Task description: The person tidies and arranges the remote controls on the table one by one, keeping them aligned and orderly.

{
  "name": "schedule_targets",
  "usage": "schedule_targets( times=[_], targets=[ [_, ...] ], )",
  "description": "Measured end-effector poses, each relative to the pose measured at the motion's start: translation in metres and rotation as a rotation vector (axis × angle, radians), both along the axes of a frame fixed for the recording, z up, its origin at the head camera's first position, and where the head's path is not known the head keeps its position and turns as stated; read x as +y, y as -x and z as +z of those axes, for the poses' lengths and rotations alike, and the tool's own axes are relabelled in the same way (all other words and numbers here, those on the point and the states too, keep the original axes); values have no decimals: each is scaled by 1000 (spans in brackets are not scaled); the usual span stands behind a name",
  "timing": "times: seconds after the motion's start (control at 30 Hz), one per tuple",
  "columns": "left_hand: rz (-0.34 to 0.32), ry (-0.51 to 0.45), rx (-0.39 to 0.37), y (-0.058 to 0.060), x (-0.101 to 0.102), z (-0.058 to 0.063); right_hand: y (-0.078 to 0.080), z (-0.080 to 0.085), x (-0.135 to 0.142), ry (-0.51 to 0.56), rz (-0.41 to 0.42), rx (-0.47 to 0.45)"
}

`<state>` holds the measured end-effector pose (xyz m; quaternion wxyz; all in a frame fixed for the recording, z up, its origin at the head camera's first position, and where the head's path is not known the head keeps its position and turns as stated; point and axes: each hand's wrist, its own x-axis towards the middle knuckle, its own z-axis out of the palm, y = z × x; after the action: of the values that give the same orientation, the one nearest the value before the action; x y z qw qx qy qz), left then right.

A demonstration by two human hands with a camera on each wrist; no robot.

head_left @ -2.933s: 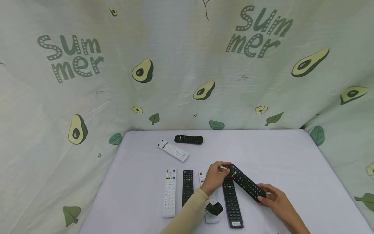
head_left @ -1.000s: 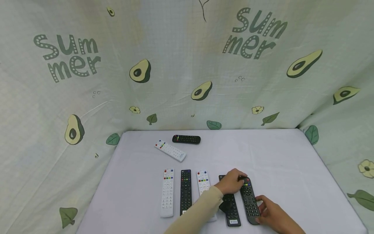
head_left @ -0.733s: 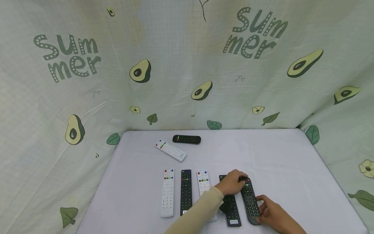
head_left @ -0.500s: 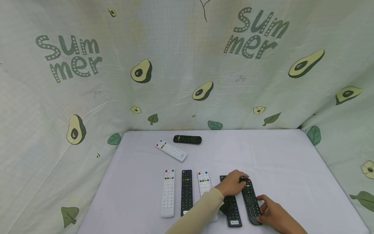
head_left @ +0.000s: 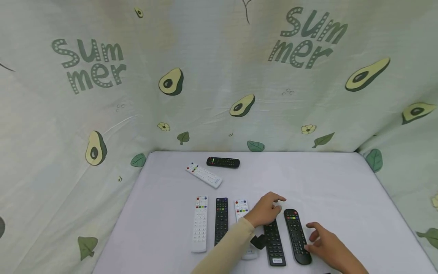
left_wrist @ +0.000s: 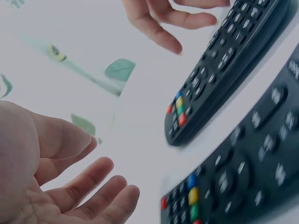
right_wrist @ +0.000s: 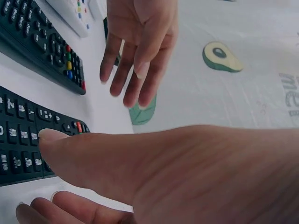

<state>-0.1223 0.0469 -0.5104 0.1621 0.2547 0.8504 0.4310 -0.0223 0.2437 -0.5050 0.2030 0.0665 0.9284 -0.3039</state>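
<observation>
In the head view a black remote control (head_left: 297, 236) lies face up at the right end of a row. My left hand (head_left: 264, 210), fingers loosely spread, hovers over the top of another black remote control (head_left: 273, 243) beside it and hides that end. To the right of the end remote, my right hand (head_left: 325, 243) is open, its thumb tip close to the lower right edge. The left wrist view shows the left hand (left_wrist: 70, 177) holding nothing. In the right wrist view the right thumb overlaps the remote (right_wrist: 28, 140).
Left in the row are a white remote (head_left: 200, 224), a black remote (head_left: 221, 217) and a white remote (head_left: 241, 209) partly under my left sleeve. A tilted white remote (head_left: 204, 175) and a black remote (head_left: 223, 162) lie farther back on the white table (head_left: 325, 179). A printed cloth (head_left: 205, 49) hangs behind.
Both hands first carried the black remote at a slant, then set it down at the row's right end. Since half a second ago they have let go, the left moving up and left.
</observation>
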Motion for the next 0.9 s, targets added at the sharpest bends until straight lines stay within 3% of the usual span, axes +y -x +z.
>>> schedule_targets(
  times=[0.57, 0.9],
  targets=[
    [169, -110, -55, 24, -67, 12, 32, 20, -16, -35, 63, 70],
    [270, -128, -2, 35, -105, 14, 51, 31, -29, 24, 155, 203]
  ],
)
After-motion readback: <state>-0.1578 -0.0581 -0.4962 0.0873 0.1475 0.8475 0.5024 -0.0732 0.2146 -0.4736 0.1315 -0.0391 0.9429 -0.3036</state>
